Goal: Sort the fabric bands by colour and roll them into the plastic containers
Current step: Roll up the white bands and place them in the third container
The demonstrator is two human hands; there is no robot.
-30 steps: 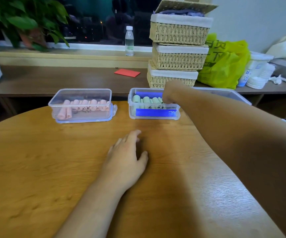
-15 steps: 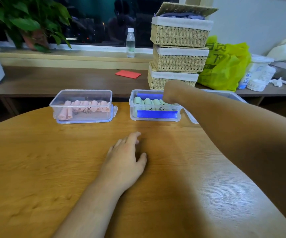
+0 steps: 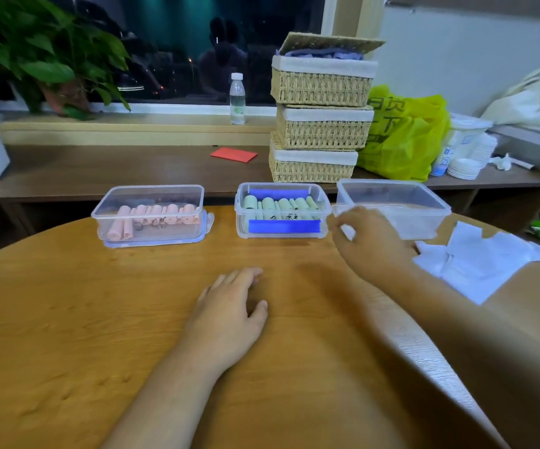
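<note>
Three clear plastic containers stand in a row at the table's far side. The left container (image 3: 152, 218) holds rolled pink bands (image 3: 157, 213). In the middle container (image 3: 281, 210), which has blue clips, lie rolled pale green bands (image 3: 278, 204). Nothing shows inside the right container (image 3: 394, 205). A pile of white fabric bands (image 3: 475, 257) lies at the right edge. My right hand (image 3: 370, 241) hovers at the near left corner of the right container, fingers loosely curled with nothing in them. Flat on the wood lies my left hand (image 3: 229, 314), palm down.
Behind the round wooden table (image 3: 67, 319) runs a low bench with three stacked wicker baskets (image 3: 322, 124), a yellow plastic bag (image 3: 404, 137), paper cups, a red card (image 3: 233, 154), a water bottle (image 3: 237, 98) and a potted plant (image 3: 42, 56).
My right hand has come out of the green-band container and moved right to the third container's corner. The view has swung right, showing the white bands. My left hand stayed put.
</note>
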